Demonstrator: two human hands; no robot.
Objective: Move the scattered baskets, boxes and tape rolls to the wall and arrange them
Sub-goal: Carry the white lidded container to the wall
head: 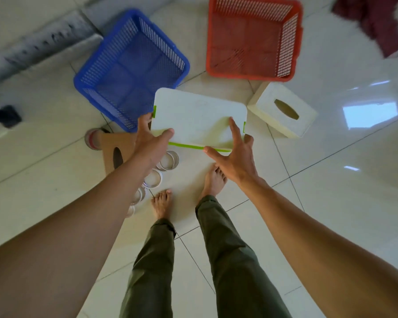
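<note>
My two bare forearms reach forward and down, above my green trousers (pixel 228 249) and bare feet on the tiled floor (pixel 331 203). My left hand (pixel 151 143) grips the near left corner of the box (pixel 198 115): the thumb lies on the white lid and the fingers (pixel 144 119) curl round the left edge, just below a green clip. My right hand (pixel 233 158) has its fingers spread; the index finger lies straight on the lid, the thumb touches the green near edge, and the other fingers pass the right edge. I cannot tell if the box rests on the floor.

Beyond the box stand the blue basket (pixel 131 70) on the left, near the wall (pixel 32 19), and the red basket (pixel 253 40) on the right. A tissue box (pixel 283 111) lies just right of the box. Under my left arm are a brown box (pixel 112 145) and a row of tape rolls (pixel 169 159) beside my left foot. A dark red cloth (pixel 377 24) lies at the far right.
</note>
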